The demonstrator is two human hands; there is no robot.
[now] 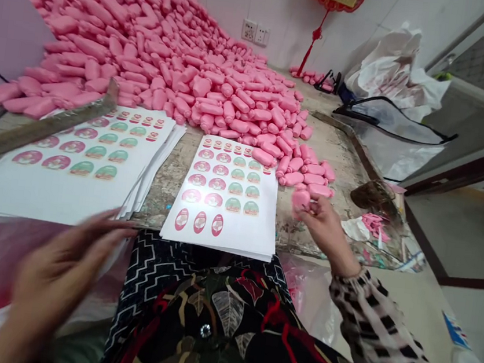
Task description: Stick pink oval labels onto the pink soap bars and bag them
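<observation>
My right hand point(325, 227) pinches a pink sausage-shaped piece point(300, 200) between thumb and fingers, above the table's front right part. My left hand point(63, 275), smeared by motion, is at the lower left with its fingers stretched out and nothing visible in them. Its fingertips are near the front edge of a stack of sticker sheets point(61, 196). Between the hands lies a second stack of sticker sheets point(244, 237), printed with pink, green and red labels. One loose pink piece point(264, 156) rests on its top right corner.
A large heap of pink pieces point(152, 49) covers the back left of the table point(159, 195). A worn flat bar point(42, 129) lies across the left sheets. Pink scraps point(374, 226), a clear bag point(388, 122) and a white bag point(386, 70) are at the right.
</observation>
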